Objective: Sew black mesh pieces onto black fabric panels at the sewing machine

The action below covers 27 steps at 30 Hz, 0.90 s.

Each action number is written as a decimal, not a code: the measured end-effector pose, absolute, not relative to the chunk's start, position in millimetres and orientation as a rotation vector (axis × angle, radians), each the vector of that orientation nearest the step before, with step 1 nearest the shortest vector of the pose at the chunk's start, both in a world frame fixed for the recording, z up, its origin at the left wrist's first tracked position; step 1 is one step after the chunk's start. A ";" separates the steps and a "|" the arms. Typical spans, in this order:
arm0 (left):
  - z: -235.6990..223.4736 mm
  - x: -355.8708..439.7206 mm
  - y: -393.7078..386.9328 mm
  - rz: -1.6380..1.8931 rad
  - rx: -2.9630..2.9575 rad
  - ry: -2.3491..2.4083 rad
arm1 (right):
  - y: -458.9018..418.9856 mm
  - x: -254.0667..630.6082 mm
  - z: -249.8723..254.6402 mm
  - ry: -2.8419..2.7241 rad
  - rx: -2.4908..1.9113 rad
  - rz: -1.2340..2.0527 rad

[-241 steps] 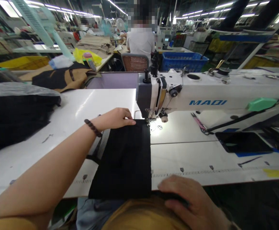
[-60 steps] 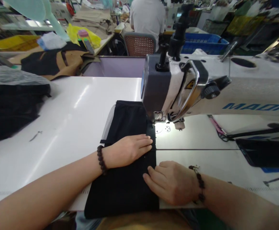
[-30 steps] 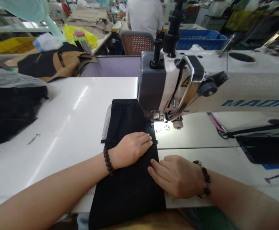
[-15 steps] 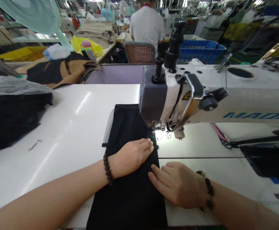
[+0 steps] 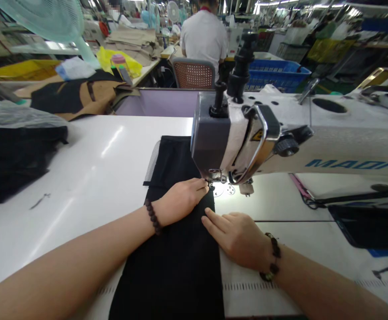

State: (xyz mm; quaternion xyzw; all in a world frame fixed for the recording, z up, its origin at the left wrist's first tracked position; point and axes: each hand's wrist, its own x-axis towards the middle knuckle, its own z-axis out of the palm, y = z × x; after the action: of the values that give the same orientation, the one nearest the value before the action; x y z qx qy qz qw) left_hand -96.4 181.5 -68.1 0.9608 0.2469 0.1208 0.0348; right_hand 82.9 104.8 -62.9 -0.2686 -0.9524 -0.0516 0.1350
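Note:
A long black fabric piece [image 5: 170, 275] lies on the white machine table, its far end beside the sewing machine head [image 5: 214, 133]. Grey mesh [image 5: 153, 164] shows along its upper left side. My left hand [image 5: 182, 200] rests palm down on the cloth, fingers laid out and fingertips right by the presser foot [image 5: 210, 184]. Its thumb is hidden. On the cloth's right edge lie the outstretched front fingers of my right hand [image 5: 237, 238]; its other fingers are bent. Where the needle meets the cloth is too small to make out.
Pink-handled scissors [image 5: 302, 189] and a dark phone-like device [image 5: 370, 226] lie right of the machine. A dark cloth heap [image 5: 17, 155] is at left, small thread scraps [image 5: 40, 201] nearer. Beyond are a fan [image 5: 47, 22], a blue crate [image 5: 277, 71] and a seated person [image 5: 203, 35].
The black fabric has moved away from me along the machine, its mesh side and hem shifting forward. Both hands have moved forward with it, the left fingertips now closer to the presser foot.

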 end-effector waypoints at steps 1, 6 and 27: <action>-68.6 -96.1 183.2 0.399 2.951 0.765 | 106.1 82.3 -64.1 -2.747 -0.797 -0.152; -68.3 -94.6 189.2 0.457 2.951 0.802 | 108.9 80.7 -65.6 -2.725 -0.836 -0.163; -48.2 -87.9 169.2 0.118 2.886 0.924 | 151.3 131.5 -38.2 -2.521 -0.940 0.799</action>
State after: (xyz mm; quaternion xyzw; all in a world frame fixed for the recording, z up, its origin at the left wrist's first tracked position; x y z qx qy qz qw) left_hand -87.9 169.2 -48.2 0.9503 0.3043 0.0387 0.0543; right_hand 131.5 151.3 -38.2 -0.3301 -0.8857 0.2806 0.1668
